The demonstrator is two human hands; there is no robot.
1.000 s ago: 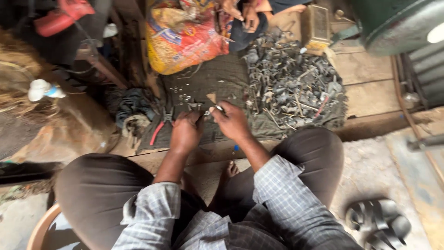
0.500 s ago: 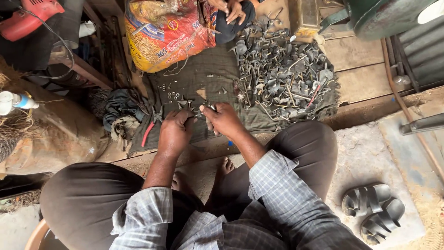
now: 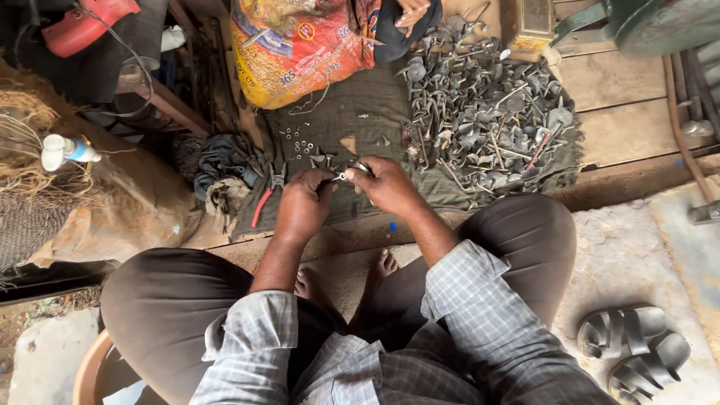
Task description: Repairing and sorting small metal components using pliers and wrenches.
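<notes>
The grip of both hands meets on one small metal piece point(image 3: 343, 177): the left hand point(image 3: 301, 204) and the right hand point(image 3: 388, 184) pinch it between the fingertips, above the dark cloth point(image 3: 360, 120). I judge this is the fitting step. Loose nuts point(image 3: 300, 144) lie just beyond the grip, the heap of metal parts point(image 3: 487, 120) to its right, red-handled pliers point(image 3: 264, 201) to its left. The next move, I think, needs a steady twist.

Dull grey metal bolts point(image 3: 487, 124), matt dark cloth point(image 3: 337, 124), glossy printed plastic sack point(image 3: 300, 45), rough wood planks point(image 3: 622, 127).
</notes>
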